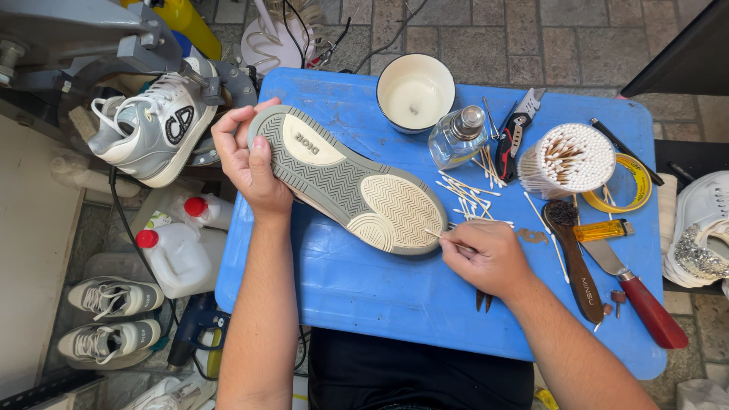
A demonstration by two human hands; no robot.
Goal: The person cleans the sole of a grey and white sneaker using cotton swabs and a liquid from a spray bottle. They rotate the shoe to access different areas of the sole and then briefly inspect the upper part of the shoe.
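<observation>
My left hand [247,156] grips the heel end of a sneaker [345,178] held sole-up over a blue table [395,296]. The sole is grey and cream with zigzag tread. My right hand [486,254] pinches a thin cotton swab [439,236] whose tip touches the toe edge of the sole. Loose cotton swabs [467,193] lie scattered on the table just beyond my right hand.
A white bowl [415,91], a glass bottle [458,137], a cutter [516,133], a cup packed with swabs [573,159], yellow tape [626,186], a brush [573,254] and a red-handled knife [642,300] sit on the table. Another sneaker [156,125] rests on a machine at left; plastic jugs [178,254] stand below.
</observation>
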